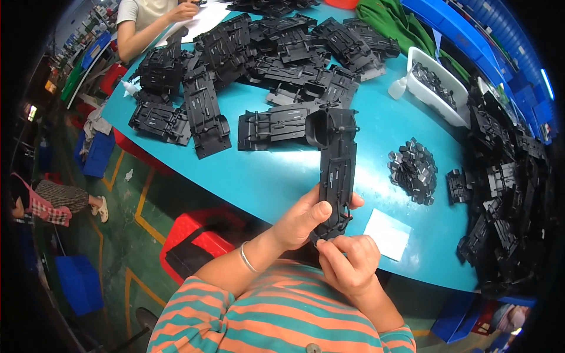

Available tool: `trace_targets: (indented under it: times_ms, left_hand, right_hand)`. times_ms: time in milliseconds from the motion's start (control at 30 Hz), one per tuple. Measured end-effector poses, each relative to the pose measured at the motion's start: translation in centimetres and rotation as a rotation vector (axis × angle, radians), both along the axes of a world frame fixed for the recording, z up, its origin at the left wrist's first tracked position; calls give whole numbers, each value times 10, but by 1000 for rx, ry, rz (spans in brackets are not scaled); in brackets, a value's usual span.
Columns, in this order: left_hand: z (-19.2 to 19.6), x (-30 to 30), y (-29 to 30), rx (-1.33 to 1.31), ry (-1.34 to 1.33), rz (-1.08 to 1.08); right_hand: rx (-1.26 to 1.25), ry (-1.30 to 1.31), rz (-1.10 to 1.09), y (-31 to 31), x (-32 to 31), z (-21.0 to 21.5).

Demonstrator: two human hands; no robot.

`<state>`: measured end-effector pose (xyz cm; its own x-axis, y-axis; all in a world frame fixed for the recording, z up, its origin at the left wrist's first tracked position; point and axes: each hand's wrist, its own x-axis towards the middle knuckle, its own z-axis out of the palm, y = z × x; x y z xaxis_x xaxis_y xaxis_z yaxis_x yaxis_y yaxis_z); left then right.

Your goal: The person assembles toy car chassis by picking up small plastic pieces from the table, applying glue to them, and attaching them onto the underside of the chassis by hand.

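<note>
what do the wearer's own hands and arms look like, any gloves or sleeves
Both the left hand and right hand are bare, with no gloves. A plain silver-coloured bangle circles the left wrist; none shows on the right. The left sleeve and right sleeve have orange and teal stripes, leaving the forearms bare.

Long black part (336,176) in both hands (297,225)
</note>
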<state>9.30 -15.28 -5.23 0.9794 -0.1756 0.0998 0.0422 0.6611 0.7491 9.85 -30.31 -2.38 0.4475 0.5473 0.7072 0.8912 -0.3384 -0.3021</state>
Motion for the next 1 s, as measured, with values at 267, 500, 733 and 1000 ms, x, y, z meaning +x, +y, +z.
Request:
trace_targets:
  times_ms: [267,500,733,1000]
  left_hand:
    - [4,-5,8,-56,64,43]
    - [3,-1,4,-118,112,-11]
    - [2,1,7,-133,134,1]
    - [1,2,7,-176,142,-22]
  right_hand:
    - [-139,126,-255,-64,43,10]
    - [-276,518,-646,-142,109,4]
    - [-174,540,-672,-145,117,-1]
    - [-96,558,-607,-154,117,-6]
